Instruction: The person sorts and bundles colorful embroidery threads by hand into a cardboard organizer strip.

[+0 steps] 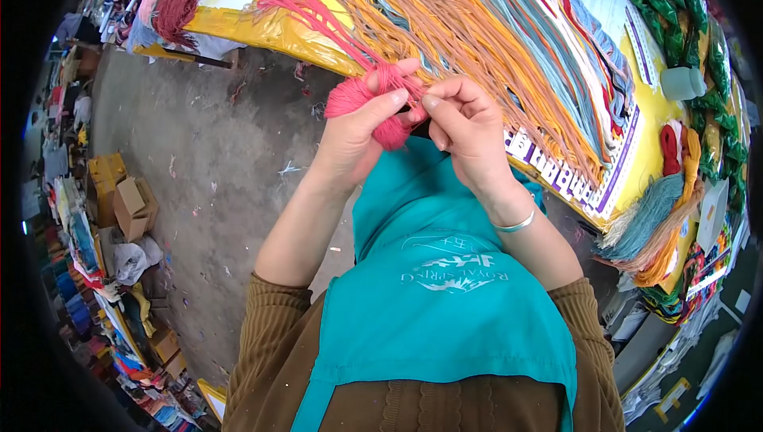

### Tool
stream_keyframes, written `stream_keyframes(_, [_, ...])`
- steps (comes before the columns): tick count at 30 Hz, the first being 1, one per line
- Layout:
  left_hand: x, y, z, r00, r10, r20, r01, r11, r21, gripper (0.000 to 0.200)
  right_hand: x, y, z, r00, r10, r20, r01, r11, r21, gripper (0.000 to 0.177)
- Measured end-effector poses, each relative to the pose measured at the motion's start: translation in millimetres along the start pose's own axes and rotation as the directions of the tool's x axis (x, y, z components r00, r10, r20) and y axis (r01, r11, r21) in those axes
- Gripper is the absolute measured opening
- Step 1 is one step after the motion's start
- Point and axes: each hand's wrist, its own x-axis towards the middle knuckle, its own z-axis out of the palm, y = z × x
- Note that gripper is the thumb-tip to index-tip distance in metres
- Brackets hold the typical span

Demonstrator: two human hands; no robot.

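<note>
My left hand [358, 130] is closed round a thick bundle of pink yarn [347, 98], with loops hanging below the palm. Long pink strands run from it up over the edge of the yellow table [262, 30]. Close beside it, my right hand [469, 122] pinches at the bundle's right side with thumb and forefinger. The fingertips appear to hold thin pink strands, partly hidden by the fingers. Both hands are above the teal apron, near the table's front edge.
Orange, tan and blue threads [477, 42] lie across the table over printed cards [548, 170]. Dark red skeins [179, 3] rest at the left end. A pale cup [682, 83] stands on the right, near green wrapped bundles [664, 3]. Cardboard boxes [135, 205] sit on the floor.
</note>
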Motion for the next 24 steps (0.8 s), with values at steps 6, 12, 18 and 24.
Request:
stream_keyframes(6, [3.3,-2.8,5.3,0.998,0.051,-0.031,-0.048,0.994,0.101,0.047,-1.4,-2.4,0.0,0.999,0.028,-0.02,-0.028,0.999,-0.033,0.004])
stream_keyframes(12, [4.1,-1.1,6.9,0.998,0.035,-0.056,-0.031,0.997,0.075,0.047,-0.3,-2.1,-2.2,0.999,0.045,-0.018,-0.045,0.999,-0.019,0.005])
stream_keyframes(18, [4.6,-1.5,5.6,0.997,0.049,-0.065,-0.042,0.992,0.116,0.045,0.7,-0.6,-2.1,0.998,0.056,-0.023,-0.056,0.998,-0.031,0.006])
stream_keyframes(24, [4.8,-1.7,4.7,0.995,0.068,-0.078,-0.054,0.985,0.165,0.043,1.7,-2.9,-1.1,0.994,0.109,-0.023,-0.11,0.993,-0.046,0.007])
